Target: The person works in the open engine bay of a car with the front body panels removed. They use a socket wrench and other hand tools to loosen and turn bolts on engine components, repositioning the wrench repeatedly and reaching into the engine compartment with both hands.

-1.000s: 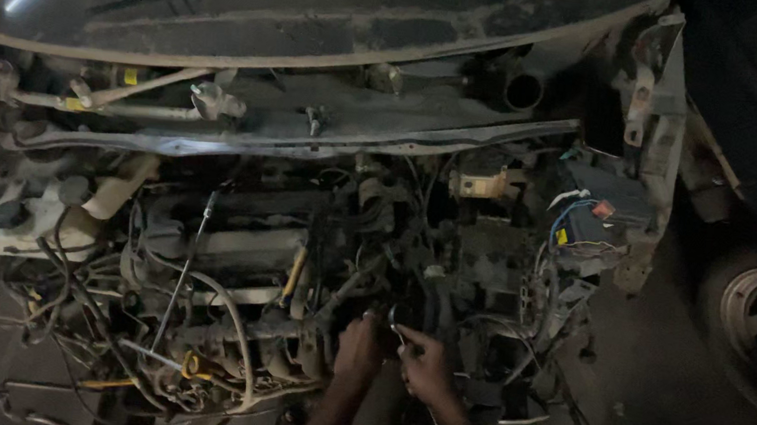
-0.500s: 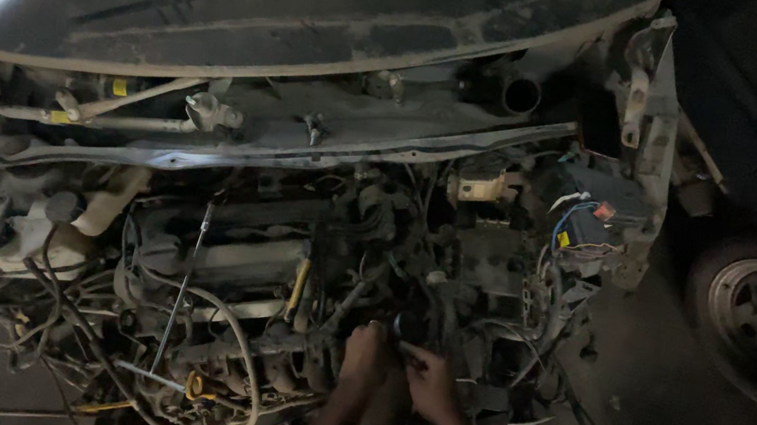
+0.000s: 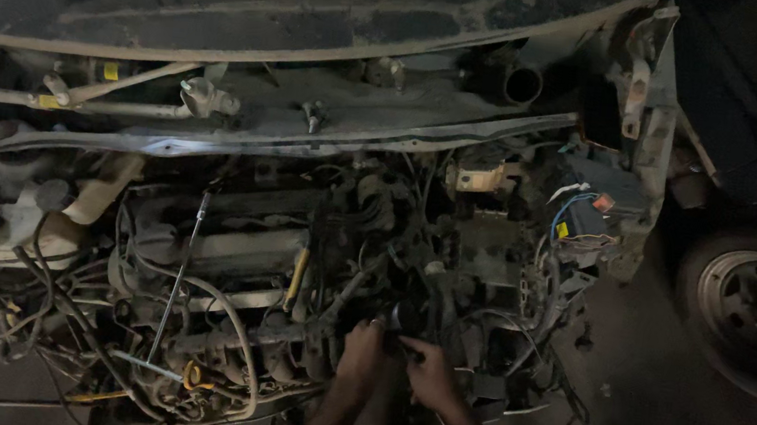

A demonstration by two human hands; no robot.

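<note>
Head cam looks down, fairly near, on engine bay (image 3: 298,260).

Both forearms rise from the bottom edge, angled inward so the hands meet close together. The left hand (image 3: 362,353) is raised a little higher, back toward the camera, its fingers (image 3: 373,327) curled forward and down. The right hand (image 3: 430,374) sits just beside it, wrist bent, fingers (image 3: 408,347) pointing toward the left hand, nearly touching it. Whether either grips anything cannot be told.

Dim garage, perhaps; dusty concrete floor (image 3: 659,401).
</note>
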